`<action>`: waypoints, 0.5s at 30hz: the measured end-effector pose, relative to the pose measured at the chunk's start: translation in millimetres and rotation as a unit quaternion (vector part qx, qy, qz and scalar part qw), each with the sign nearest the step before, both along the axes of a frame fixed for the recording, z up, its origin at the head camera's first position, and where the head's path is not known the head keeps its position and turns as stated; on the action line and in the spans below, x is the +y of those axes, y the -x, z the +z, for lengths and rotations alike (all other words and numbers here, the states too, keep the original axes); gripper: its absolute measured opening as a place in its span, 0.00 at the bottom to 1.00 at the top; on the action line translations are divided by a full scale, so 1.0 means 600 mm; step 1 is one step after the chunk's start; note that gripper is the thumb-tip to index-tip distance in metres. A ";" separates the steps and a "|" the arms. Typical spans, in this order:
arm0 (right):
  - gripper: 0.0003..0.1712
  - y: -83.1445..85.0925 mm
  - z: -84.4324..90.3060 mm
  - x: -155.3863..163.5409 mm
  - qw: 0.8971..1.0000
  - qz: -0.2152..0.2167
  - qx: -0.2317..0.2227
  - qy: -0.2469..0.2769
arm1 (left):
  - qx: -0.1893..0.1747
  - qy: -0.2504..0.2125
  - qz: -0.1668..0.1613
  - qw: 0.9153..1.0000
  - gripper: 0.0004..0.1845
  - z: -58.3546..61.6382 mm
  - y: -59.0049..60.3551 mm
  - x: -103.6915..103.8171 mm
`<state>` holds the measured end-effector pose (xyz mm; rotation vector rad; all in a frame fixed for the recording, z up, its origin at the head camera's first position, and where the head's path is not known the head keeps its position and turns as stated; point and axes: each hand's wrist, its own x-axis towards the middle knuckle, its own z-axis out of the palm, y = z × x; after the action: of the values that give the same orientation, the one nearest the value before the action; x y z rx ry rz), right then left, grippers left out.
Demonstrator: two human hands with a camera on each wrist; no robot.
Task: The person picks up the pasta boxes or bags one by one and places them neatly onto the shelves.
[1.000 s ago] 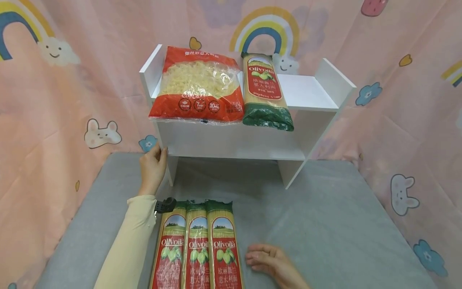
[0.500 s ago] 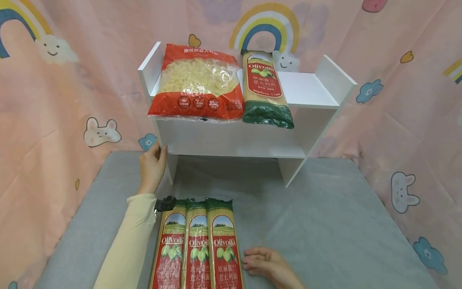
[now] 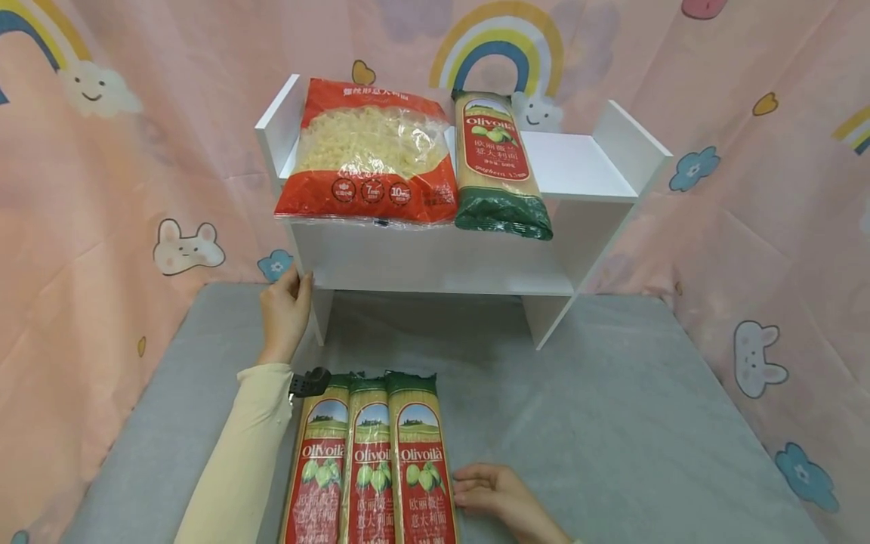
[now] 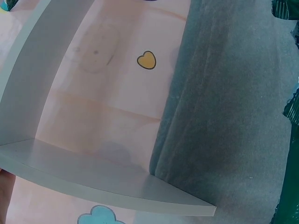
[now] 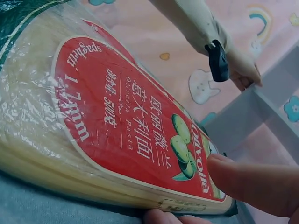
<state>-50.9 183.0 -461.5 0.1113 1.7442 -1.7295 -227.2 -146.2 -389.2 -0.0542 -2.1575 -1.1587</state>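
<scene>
Three red and green Olivoila spaghetti packs lie side by side on the grey cloth [image 3: 612, 423] near me. My right hand [image 3: 465, 487] is at the right edge of the rightmost spaghetti pack [image 3: 421, 468]. In the right wrist view the thumb [image 5: 252, 184] lies on that pack [image 5: 117, 126] and a fingertip shows under its edge. My left hand [image 3: 295, 283] holds the left side panel of the white shelf [image 3: 584, 170], with the thumb on the front edge. A red macaroni bag [image 3: 370, 162] and a fourth spaghetti pack [image 3: 499, 166] lie on the shelf's top board.
Pink curtains with rainbows and rabbits close in the back and both sides. The shelf's lower board [image 4: 107, 182] and the cloth [image 4: 224, 116] under it show in the left wrist view. The right half of the top board is bare.
My right hand has slid a little to the left, up against the rightmost pack. The left hand stays on the shelf's side panel.
</scene>
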 end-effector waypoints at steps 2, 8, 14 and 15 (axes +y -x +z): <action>0.21 0.001 -0.003 -0.002 1.000 0.008 0.009 -0.003 | 0.004 0.002 0.002 1.000 0.10 0.001 0.000 0.000; 0.18 0.008 -0.001 -0.014 0.998 0.035 0.021 -0.042 | 0.003 -0.002 -0.001 1.000 0.10 0.002 0.000 0.000; 0.18 0.010 0.005 -0.016 0.998 0.056 0.023 -0.023 | 0.004 0.000 0.003 1.000 0.10 0.001 -0.001 0.001; 0.18 0.010 0.005 -0.015 0.998 0.058 0.023 -0.018 | 0.004 0.001 0.005 1.000 0.10 0.000 0.000 0.001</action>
<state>-56.8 173.7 -458.3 -0.0143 1.7785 -1.6299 -227.0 -145.6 -389.4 -0.0497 -2.1488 -1.1488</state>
